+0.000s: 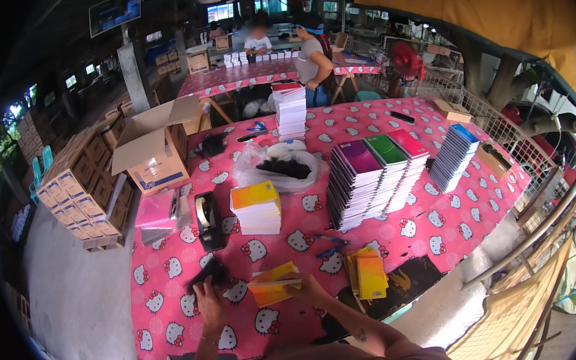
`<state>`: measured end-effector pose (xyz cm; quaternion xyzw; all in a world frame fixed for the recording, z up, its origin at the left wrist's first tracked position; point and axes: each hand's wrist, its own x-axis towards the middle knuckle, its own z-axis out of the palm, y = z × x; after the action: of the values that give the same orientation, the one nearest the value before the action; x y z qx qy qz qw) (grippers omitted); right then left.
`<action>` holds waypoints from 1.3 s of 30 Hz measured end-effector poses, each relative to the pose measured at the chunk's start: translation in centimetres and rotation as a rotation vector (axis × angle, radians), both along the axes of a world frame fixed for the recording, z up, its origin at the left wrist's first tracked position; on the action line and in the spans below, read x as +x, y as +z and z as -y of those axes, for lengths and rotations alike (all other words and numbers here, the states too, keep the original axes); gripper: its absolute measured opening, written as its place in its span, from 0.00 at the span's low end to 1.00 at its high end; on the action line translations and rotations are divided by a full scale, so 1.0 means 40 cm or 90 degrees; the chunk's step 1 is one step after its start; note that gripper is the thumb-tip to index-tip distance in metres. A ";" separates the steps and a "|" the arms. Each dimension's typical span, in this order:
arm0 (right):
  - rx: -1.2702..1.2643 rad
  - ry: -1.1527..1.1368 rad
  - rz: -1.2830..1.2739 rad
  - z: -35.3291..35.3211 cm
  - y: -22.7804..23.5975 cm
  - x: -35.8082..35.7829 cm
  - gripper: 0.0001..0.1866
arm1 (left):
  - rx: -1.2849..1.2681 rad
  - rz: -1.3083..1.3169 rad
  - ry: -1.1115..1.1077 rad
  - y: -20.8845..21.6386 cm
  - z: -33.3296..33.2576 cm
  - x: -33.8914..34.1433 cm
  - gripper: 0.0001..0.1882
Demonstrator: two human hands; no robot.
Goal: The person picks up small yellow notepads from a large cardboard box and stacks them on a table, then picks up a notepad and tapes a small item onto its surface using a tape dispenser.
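Note:
My left hand (210,304) is at the near edge of a dark bristly bundle (208,271) on the table, fingers stretched out and touching it. What the bundle is made of is too small to make out. Yellow-orange notebooks (270,292) lie in front of me, and my right hand (302,286) closes on the right end of one, lifted slightly at an angle. To the right sits a small pile of yellow spiral notebooks (368,275). Blue-handled pliers (331,244) lie just beyond. A stack of yellow-topped notebooks (256,208) stands farther off.
Tall notebook stacks (363,184) stand at centre right, a blue-topped stack (455,158) beyond. A plastic bag (277,168) holds dark material. A black tape dispenser (208,221) and pink sheets (156,210) are on the left. An open carton (157,153) stands behind. Two people work at the far table (226,83).

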<state>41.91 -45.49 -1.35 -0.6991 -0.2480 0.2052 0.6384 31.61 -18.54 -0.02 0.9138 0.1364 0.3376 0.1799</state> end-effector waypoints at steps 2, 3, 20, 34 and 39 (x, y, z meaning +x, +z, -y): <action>0.000 0.002 -0.009 0.001 0.019 -0.008 0.17 | -0.050 0.009 -0.081 0.025 0.015 -0.002 0.14; 0.001 0.006 -0.014 -0.001 0.029 -0.013 0.16 | -0.094 0.010 -0.138 0.026 0.014 -0.008 0.13; 0.002 0.017 0.013 -0.006 0.054 -0.013 0.17 | -0.211 0.035 -0.214 0.161 0.108 -0.022 0.08; 0.142 0.000 -0.001 0.013 0.140 0.010 0.18 | -0.204 0.105 -0.267 0.311 0.148 -0.006 0.10; 0.180 -0.015 0.001 0.034 0.193 0.023 0.17 | -0.192 0.081 -0.282 0.337 0.133 0.019 0.09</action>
<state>42.83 -46.83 6.38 -0.6052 -0.2667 0.1600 0.7328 32.36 -23.87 13.48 0.8611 -0.0298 0.3229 0.3916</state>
